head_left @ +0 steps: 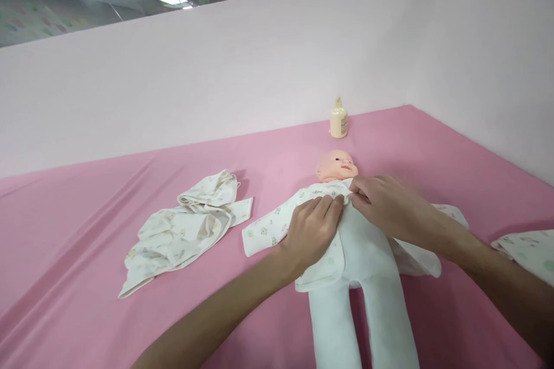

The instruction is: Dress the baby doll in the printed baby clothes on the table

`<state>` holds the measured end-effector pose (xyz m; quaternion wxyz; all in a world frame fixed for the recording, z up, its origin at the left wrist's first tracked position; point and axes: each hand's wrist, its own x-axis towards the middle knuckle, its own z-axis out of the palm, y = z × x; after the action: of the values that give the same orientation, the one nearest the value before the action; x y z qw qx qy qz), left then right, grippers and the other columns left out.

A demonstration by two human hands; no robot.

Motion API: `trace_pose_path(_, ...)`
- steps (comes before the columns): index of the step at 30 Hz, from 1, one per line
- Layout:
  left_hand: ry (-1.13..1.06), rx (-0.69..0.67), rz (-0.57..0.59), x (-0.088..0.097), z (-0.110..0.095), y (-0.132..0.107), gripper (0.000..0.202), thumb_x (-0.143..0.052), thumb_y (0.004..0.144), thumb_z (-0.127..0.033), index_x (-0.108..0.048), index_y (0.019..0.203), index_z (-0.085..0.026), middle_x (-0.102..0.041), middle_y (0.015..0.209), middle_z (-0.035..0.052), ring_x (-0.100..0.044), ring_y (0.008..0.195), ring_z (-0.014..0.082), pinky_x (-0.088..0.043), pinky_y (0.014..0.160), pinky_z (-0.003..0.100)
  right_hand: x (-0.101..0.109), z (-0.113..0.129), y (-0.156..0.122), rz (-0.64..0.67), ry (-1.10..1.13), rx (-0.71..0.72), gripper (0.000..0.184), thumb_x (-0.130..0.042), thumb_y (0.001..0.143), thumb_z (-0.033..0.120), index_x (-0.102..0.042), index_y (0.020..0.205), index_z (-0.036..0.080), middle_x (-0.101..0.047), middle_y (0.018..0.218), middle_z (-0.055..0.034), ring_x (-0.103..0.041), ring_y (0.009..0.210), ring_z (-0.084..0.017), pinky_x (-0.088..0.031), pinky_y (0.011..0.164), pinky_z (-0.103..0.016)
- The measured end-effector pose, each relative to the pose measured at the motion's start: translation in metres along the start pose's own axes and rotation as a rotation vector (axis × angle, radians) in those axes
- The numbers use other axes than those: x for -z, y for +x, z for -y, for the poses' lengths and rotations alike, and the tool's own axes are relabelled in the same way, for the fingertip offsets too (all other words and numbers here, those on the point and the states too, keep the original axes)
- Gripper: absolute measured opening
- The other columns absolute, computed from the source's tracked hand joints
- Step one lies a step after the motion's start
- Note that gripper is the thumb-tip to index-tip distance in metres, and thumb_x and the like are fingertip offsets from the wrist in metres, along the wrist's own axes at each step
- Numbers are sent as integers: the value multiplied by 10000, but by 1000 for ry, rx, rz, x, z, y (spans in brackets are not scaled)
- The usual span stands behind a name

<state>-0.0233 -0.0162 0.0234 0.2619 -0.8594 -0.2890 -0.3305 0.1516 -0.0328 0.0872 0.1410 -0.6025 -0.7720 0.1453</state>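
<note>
A baby doll (337,166) with a white cloth body lies face up on the pink sheet. It wears a white printed baby shirt (272,228), whose front hangs open over the torso. My left hand (312,229) is closed, thumb and forefinger pinching the shirt's front edge at the chest. Close beside it, my right hand (387,204) is also closed, its fingertips pinching the shirt near the collar below the chin. A small pale bit of the shirt shows between the two hands; its exact form is too small to tell. The shirt's far side lies partly hidden under my right forearm.
A crumpled printed baby garment (182,230) lies to the left. Another printed cloth (530,251) is at the right edge, partly behind my forearm. A cream pump bottle (339,120) stands beyond the doll's head. White walls (216,81) border the pink sheet (277,153) at the back and right.
</note>
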Motion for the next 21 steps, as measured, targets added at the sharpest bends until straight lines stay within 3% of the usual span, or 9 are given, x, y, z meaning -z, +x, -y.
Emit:
trace_pose_path(5, 100, -65, 9, 2, -3, -4, 296, -518, 828, 14, -550, 1110, -71, -545, 638, -22, -452, 526, 103, -323, 484, 264, -8, -6, 0, -24, 24, 71, 287, -390, 868, 204, -236, 628, 182, -320, 526, 31, -182, 514, -100, -149, 492, -299)
trace_pose_path(8, 111, -48, -11, 1, -4, -4, 205, -563, 808, 3, -580, 987, -93, -535, 620, -24, -438, 510, 98, -292, 473, 270, -10, -8, -2, -15, 35, 112, 270, -397, 854, 184, -233, 639, 182, -335, 542, 28, -184, 529, -105, -153, 481, -298)
trace_pose_path(13, 100, -31, -63, -1, -4, 1, 76, -595, 831, -69, -564, 802, -132, -503, 576, -29, -422, 492, 96, -272, 471, 281, -8, -5, -3, 5, 53, 60, 277, -401, 834, 189, -222, 623, 175, -314, 530, 31, -182, 522, -103, -155, 463, -292)
trace_pose_path(21, 130, -61, -58, 0, -6, -1, 112, -576, 834, -41, -544, 795, -142, -532, 605, -27, -450, 510, 94, -275, 490, 279, -15, -6, -1, -11, 42, 83, 241, -375, 835, 156, -284, 613, 182, -424, 539, 31, -256, 511, -102, -182, 479, -281)
